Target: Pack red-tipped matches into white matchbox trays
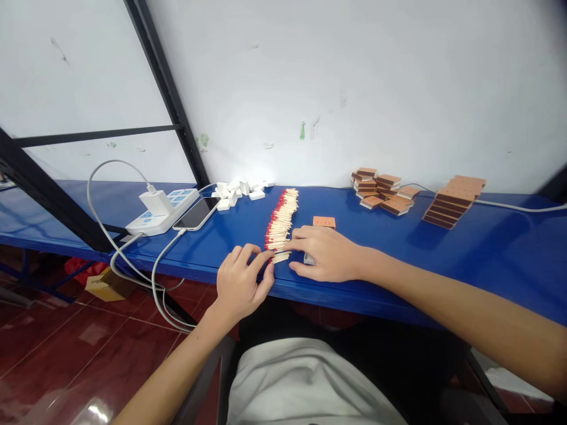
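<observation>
A long row of red-tipped matchsticks (280, 219) lies on the blue table (443, 260), running away from me. At its near end my left hand (241, 282) pinches a small bundle of matches (280, 256) by the red tips. My right hand (325, 254) closes on the same bundle from the other side and covers a small grey box tray under its palm. An orange matchbox (324, 222) lies just beyond my right hand.
Stacks of orange matchboxes (384, 190) and a slanted row of them (452, 201) sit at the back right. White inner trays (239, 192), a phone (197, 213) and a power strip with charger (160, 211) lie at the left, cables hanging. A black metal frame (168, 88) leans left.
</observation>
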The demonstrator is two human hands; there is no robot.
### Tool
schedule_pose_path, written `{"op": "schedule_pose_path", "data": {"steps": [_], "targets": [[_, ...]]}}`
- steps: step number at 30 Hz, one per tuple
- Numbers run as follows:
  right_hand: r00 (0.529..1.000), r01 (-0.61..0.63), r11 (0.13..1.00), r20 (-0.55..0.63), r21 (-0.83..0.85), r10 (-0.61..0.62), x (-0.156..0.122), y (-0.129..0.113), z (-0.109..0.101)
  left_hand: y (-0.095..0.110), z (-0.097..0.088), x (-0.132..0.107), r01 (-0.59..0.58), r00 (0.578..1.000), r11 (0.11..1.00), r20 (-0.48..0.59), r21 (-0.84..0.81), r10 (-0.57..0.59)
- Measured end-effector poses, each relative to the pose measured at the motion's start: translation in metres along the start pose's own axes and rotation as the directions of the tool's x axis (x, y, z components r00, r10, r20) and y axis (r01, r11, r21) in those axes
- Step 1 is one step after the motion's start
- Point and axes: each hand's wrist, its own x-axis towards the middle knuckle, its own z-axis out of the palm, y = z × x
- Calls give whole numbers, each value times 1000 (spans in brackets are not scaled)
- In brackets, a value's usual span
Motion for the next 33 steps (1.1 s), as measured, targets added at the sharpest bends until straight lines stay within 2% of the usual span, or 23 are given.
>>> {"op": "schedule_pose_path", "data": {"steps": [9, 19, 25, 33], "targets": [[1000, -16, 1000, -1, -5, 16, 0, -1, -1, 0, 0, 0, 22, 1000, 1000, 6, 0, -22], [999, 43, 999, -20, 25, -43, 0, 1, 1, 1, -1, 0, 22, 1000, 1000, -3, 16, -22], [1000, 21, 1000, -12, 6, -21, 0, 0, 1, 3, 0, 1, 81, 997, 996, -7, 29, -81], [1000, -14, 1000, 5, -28, 14, 1, 0, 1, 2, 0, 0, 69, 998, 996, 1, 57, -69]]}}
